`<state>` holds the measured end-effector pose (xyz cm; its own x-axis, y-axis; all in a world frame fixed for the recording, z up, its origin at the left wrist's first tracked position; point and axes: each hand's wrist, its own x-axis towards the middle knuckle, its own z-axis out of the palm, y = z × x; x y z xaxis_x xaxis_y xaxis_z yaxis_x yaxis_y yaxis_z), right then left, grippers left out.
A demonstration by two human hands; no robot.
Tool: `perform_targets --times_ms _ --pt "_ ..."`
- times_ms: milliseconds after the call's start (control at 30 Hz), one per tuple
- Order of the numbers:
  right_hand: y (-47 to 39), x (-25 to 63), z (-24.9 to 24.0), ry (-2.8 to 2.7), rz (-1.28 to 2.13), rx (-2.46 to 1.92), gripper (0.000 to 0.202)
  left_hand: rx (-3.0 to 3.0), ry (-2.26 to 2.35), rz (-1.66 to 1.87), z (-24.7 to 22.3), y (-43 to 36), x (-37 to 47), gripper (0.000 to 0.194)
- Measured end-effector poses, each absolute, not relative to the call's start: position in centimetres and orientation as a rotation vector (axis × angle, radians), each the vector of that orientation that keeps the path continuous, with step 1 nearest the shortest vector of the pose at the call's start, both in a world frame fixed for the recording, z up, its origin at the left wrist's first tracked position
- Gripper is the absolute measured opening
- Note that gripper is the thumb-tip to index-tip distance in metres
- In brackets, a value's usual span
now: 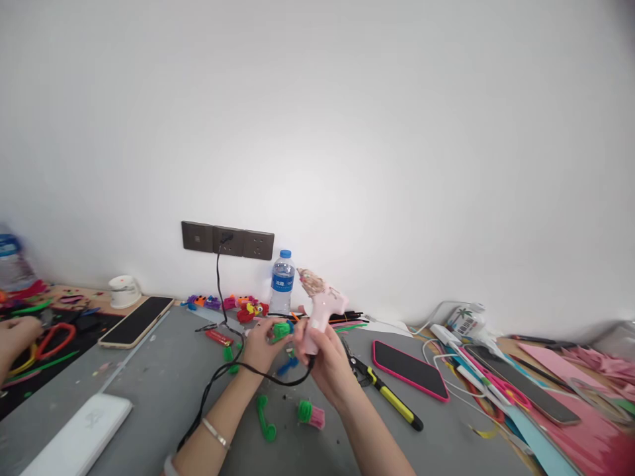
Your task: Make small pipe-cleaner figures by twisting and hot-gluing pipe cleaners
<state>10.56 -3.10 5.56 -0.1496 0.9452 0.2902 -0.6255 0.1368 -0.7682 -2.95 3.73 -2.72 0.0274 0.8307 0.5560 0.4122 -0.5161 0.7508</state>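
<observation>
My right hand (325,350) is wrapped round the handle of a pale pink glue gun (325,307), whose stained nozzle points up and to the left. Its black cord (268,375) hangs from the handle and crosses over my left wrist. My left hand (262,340) pinches a small green fuzzy piece (282,330) with some blue at its side, just left of the gun's handle. On the grey mat (163,396) below lie a green curled piece (265,420) and a green and pink bundle (311,414).
Yellow-black pliers (394,400) and a pink-edged phone (411,370) lie right of my hands. A water bottle (282,283) stands behind. At left are a white power bank (82,436), another phone (136,322) and another person's hand (17,340).
</observation>
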Motion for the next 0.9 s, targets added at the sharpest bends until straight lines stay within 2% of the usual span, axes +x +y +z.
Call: perform_targets --times_ms 133,433,900 --pt "-3.3 13.5 3.7 -1.003 1.398 -0.539 0.027 1.968 1.252 1.513 -2.4 3.7 -3.2 0.021" --pt "-3.5 15.7 1.3 -0.924 1.559 -0.805 0.058 1.99 1.252 1.585 -1.9 3.3 -3.3 0.02" --pt "-4.2 16.0 1.3 -1.021 1.736 -0.902 0.047 2.079 1.235 1.608 -1.7 3.2 -3.7 0.02"
